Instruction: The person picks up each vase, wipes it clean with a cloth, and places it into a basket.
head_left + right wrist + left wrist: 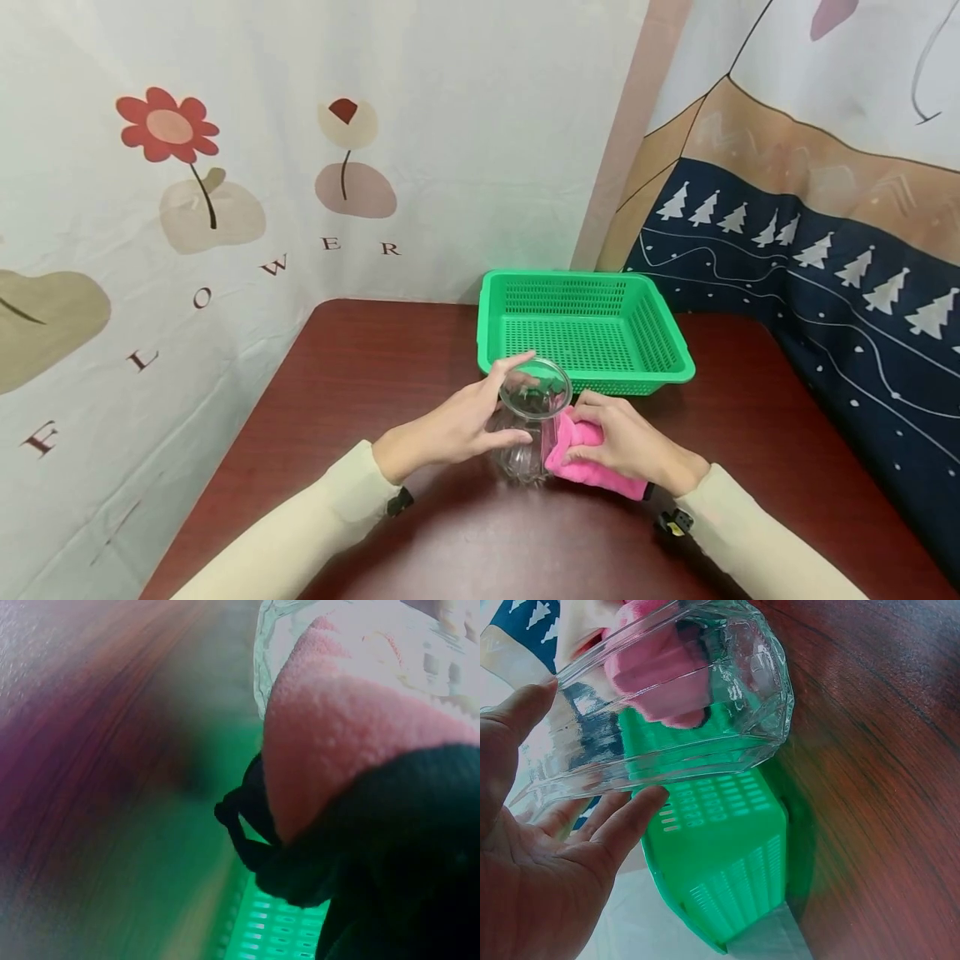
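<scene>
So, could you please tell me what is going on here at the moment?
A person is handling a clear glass jar over a dark wooden table. Their left hand holds the jar, while their right hand grips a pink cloth close by the jar's side, perhaps to wipe it. A green basket sits on the table just beyond the jar.

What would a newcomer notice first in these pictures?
Probably the bright green basket at the back of the table. In front of it, the left hand holds a clear jar, and the right hand a pink cloth beside the jar. In the head view, a red flower shows upper left on the backdrop.
</scene>
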A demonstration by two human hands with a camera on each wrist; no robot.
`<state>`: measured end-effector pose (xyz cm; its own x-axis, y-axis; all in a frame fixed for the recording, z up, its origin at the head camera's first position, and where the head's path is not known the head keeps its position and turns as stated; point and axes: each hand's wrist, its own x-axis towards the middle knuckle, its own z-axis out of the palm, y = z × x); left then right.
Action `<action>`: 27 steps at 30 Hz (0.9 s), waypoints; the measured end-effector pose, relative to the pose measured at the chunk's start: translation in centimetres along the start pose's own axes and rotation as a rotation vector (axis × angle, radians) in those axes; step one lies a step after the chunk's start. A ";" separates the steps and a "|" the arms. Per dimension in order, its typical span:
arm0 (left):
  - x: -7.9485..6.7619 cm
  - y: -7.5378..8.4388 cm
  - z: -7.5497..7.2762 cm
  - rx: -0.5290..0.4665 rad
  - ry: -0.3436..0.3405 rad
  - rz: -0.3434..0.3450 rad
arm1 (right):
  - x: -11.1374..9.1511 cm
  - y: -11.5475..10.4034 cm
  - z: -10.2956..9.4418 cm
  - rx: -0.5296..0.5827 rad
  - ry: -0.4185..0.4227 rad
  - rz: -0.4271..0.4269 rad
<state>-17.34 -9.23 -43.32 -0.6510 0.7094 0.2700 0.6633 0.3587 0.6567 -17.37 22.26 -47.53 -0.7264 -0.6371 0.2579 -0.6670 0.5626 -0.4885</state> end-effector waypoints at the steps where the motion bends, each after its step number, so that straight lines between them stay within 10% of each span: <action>1: 0.0 0.0 0.0 0.003 -0.001 0.001 | 0.0 0.1 0.0 0.000 -0.005 0.002; 27: 0.0 -0.3 0.2 0.033 0.013 0.030 | -0.7 0.7 1.3 -0.173 -0.073 -0.001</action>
<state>-17.51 -9.20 -43.67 -0.6351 0.7123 0.2988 0.6945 0.3573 0.6244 -17.11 22.47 -49.17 -0.7158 -0.6707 0.1944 -0.6909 0.6400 -0.3363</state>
